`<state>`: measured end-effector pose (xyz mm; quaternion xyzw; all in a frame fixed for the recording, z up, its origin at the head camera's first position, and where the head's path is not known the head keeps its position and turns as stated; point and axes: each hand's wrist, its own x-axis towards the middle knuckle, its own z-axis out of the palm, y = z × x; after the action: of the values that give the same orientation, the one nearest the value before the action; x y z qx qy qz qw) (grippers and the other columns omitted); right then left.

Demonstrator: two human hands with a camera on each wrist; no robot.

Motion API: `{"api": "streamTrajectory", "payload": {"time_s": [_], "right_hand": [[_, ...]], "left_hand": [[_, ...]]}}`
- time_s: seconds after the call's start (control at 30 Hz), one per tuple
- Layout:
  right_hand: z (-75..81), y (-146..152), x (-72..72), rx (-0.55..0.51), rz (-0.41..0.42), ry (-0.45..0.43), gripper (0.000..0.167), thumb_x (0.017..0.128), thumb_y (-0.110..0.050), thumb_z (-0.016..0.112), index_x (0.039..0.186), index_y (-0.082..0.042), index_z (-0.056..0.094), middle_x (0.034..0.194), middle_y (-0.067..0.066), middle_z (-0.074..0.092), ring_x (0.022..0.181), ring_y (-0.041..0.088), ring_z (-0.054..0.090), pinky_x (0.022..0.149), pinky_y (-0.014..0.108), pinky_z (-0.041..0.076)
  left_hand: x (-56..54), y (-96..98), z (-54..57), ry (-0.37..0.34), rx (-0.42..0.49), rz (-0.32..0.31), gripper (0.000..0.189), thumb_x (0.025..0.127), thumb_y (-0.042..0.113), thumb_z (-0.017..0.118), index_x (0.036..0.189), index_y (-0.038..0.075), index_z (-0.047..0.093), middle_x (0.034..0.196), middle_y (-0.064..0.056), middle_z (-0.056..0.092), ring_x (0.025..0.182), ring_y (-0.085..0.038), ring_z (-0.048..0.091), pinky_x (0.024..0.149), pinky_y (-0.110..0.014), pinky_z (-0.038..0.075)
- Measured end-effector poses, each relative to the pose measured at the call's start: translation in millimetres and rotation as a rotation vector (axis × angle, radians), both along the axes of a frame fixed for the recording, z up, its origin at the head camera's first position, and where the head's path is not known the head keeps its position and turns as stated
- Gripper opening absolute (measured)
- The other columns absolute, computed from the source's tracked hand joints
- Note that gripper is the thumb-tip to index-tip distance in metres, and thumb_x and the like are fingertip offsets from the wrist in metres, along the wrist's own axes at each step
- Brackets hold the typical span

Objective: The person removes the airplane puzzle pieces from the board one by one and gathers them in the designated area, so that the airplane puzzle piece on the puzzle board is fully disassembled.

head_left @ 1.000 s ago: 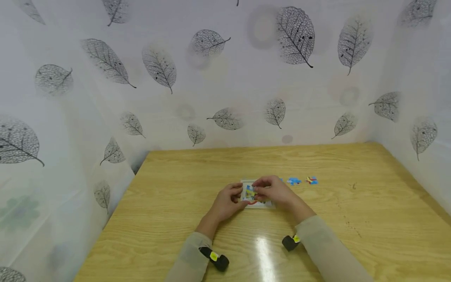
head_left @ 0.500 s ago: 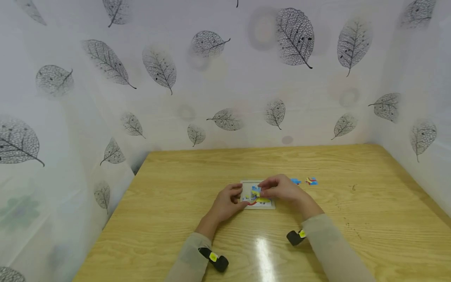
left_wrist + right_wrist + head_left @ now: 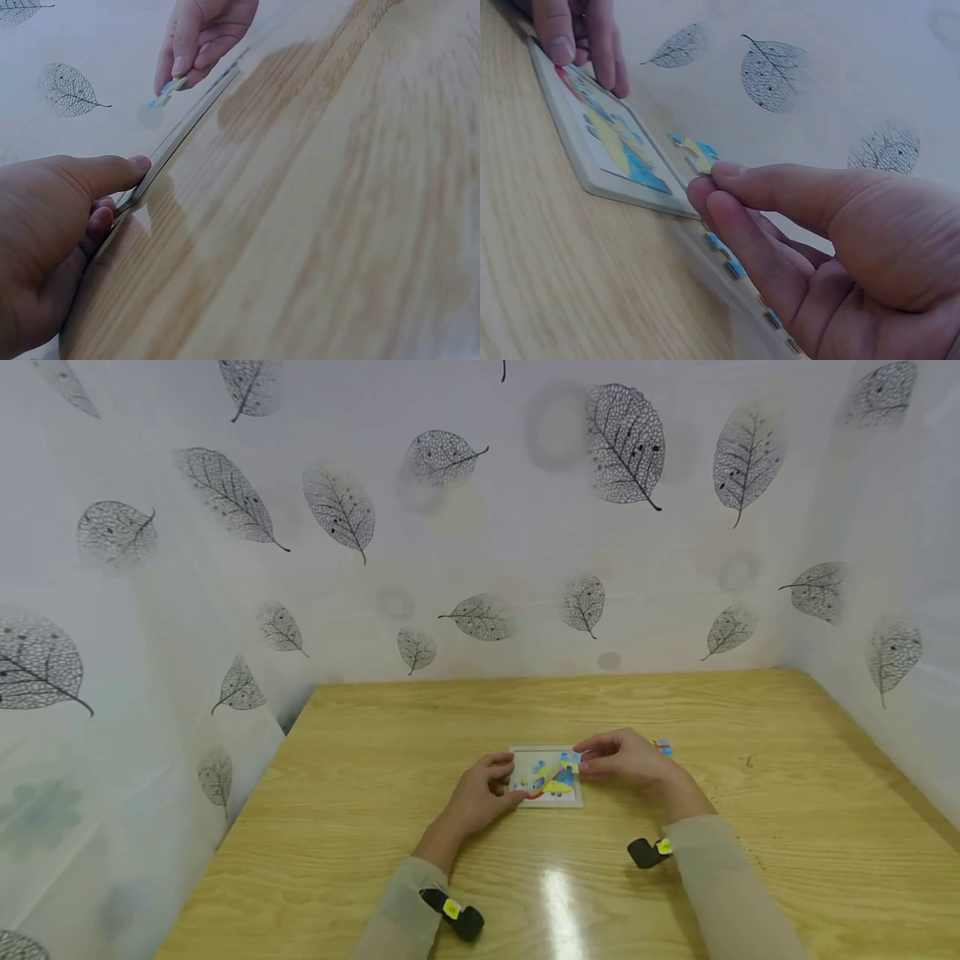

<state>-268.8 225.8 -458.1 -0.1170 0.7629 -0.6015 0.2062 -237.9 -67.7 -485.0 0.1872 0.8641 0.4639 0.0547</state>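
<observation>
Head view: A puzzle frame (image 3: 545, 777) lies flat on the wooden table (image 3: 375, 793), roughly at the table's centre. The left hand (image 3: 480, 789) rests at the frame's left edge, fingers curled against it. The right hand (image 3: 626, 760) sits at the frame's right edge, thumb and forefinger pressed together on a puzzle piece (image 3: 576, 757) just over the frame's upper right corner. Loose pieces (image 3: 663, 747) lie on the table to the right of the frame, partly hidden behind the right hand. Each wrist carries a black band with a yellow tag.

Left wrist view: The left hand (image 3: 52, 225) grips the near edge of the puzzle frame (image 3: 187, 127); the thumb lies on top of the rim and the fingers curl under or beside it. At the frame's far end, the right hand (image 3: 202, 34) pinches the puzzle piece (image 3: 166, 90), held just above the frame.

Right wrist view: The right hand (image 3: 817, 240) pinches the puzzle piece (image 3: 694, 154), blue and yellow, between thumb and forefinger. The piece is held just above the right rim of the puzzle frame (image 3: 607, 150); contact cannot be determined. The left hand (image 3: 577, 37) holds the frame's far edge, fingertips on its rim.
</observation>
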Motion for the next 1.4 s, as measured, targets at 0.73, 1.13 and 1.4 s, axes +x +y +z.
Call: {"api": "streamTrajectory", "payload": {"time_s": [0.73, 1.13, 1.4], "right_hand": [[5.5, 21, 2.0, 0.091, -0.038, -0.026, 0.035, 0.090, -0.002, 0.071, 0.119, 0.016, 0.064, 0.108, 0.018, 0.071, 0.085, 0.014, 0.070, 0.079, 0.029, 0.059], [4.5, 18, 1.0, 0.101, -0.030, -0.037, 0.042, 0.091, -0.002, 0.070, 0.126, 0.016, 0.057, 0.100, 0.014, 0.069, 0.086, 0.016, 0.071, 0.080, 0.032, 0.059], [7.0, 17, 1.2, 0.089, -0.033, -0.032, 0.040, 0.092, -0.002, 0.068, 0.126, 0.016, 0.057, 0.100, 0.015, 0.068, 0.086, 0.018, 0.070, 0.080, 0.033, 0.059]], "left_hand": [[-0.8, 0.4, -0.2, -0.007, -0.001, 0.009, 0.055, 0.090, 0.022, 0.076, 0.137, 0.000, 0.059, 0.145, -0.004, 0.053, 0.101, -0.013, 0.057, 0.080, -0.019, 0.050], [-0.2, 0.1, 0.1, 0.018, -0.018, -0.003, 0.053, 0.090, 0.020, 0.076, 0.135, -0.001, 0.060, 0.145, -0.007, 0.053, 0.100, -0.014, 0.058, 0.079, -0.019, 0.049], [0.1, 0.7, 1.0, 0.012, -0.015, 0.002, 0.055, 0.090, 0.023, 0.077, 0.137, -0.001, 0.059, 0.145, -0.006, 0.053, 0.100, -0.013, 0.058, 0.080, -0.020, 0.051]]}}
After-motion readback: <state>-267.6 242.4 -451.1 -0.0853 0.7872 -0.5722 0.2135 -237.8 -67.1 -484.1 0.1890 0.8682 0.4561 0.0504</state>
